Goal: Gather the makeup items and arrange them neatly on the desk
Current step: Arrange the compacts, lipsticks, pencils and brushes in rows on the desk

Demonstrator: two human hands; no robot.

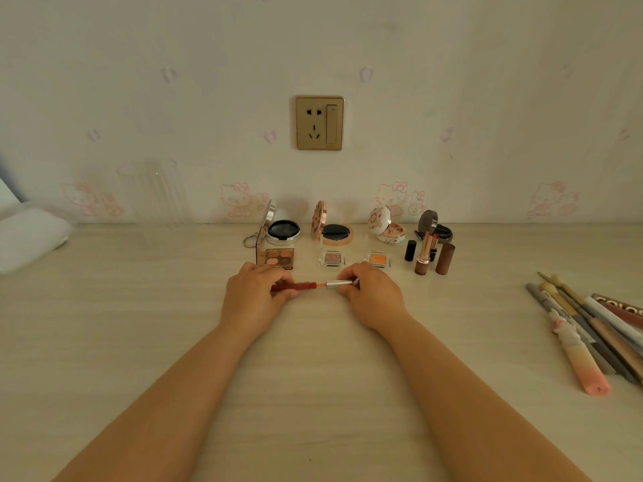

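Slim dark-red lip gloss tube [295, 287] gripped in the left hand [252, 295], its silver cap [339, 283] pinched by the right hand [370, 293], both held just above the pale wooden desk [313, 377], open compacts [283, 231] lined along the wall behind.

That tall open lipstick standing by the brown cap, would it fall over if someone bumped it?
Probably. The open lipstick stands tall on a narrow base, so it looks tippy. Being round, it would likely roll. The brown cap beside it might topple too.
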